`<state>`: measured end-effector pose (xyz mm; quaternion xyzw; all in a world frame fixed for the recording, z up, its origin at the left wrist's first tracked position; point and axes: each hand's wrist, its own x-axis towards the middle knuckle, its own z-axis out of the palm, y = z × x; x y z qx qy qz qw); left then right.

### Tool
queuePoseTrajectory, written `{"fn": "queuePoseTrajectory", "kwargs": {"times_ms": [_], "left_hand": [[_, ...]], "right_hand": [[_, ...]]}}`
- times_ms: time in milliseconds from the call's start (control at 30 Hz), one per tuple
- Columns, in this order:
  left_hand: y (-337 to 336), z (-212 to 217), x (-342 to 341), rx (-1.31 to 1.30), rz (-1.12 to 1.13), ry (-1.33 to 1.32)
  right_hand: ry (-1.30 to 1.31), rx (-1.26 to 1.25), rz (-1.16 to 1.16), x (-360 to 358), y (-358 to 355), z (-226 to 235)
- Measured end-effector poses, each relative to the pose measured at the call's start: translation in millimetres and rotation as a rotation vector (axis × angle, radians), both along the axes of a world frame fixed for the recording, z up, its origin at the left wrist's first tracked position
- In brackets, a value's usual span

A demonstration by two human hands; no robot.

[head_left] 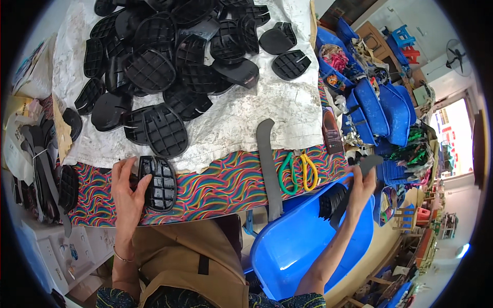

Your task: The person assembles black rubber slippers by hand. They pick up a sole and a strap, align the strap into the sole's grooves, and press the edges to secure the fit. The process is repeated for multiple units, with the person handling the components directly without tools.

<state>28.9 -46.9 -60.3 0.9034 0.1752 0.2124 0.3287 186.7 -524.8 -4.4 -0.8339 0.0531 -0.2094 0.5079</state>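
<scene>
- We judge the step in hand to be handling one sole [160, 185] and one dark strip [343, 206].
- The sole lies at lower left of centre, near the table [210, 192] edge, shiny grid face up.
- Our left hand [129, 190] is half open beside it, thumb at its left edge; we cannot tell whether it grips.
- Our right hand [361, 184], at the right, is closed on the strip above the blue tub [287, 251].
- Bringing strip to sole, in our judgement, would call for clearing the tub's rim and scissors [306, 172] while the left hand steadies the sole.
</scene>
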Motion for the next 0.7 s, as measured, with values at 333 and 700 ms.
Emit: {"fn": "queuePoseTrajectory", "kwargs": {"times_ms": [333,700], "left_hand": [[-4.1,3.3,8.4,-0.116,-0.06,0.033],[-3.6,14.4,2.8,-0.316,-0.087,-0.102]], "right_hand": [[0.103,-0.122,0.126,30.8,13.7,-2.3],[0.169,-0.15,0.16,67.4,-15.2,-22.5]]}}
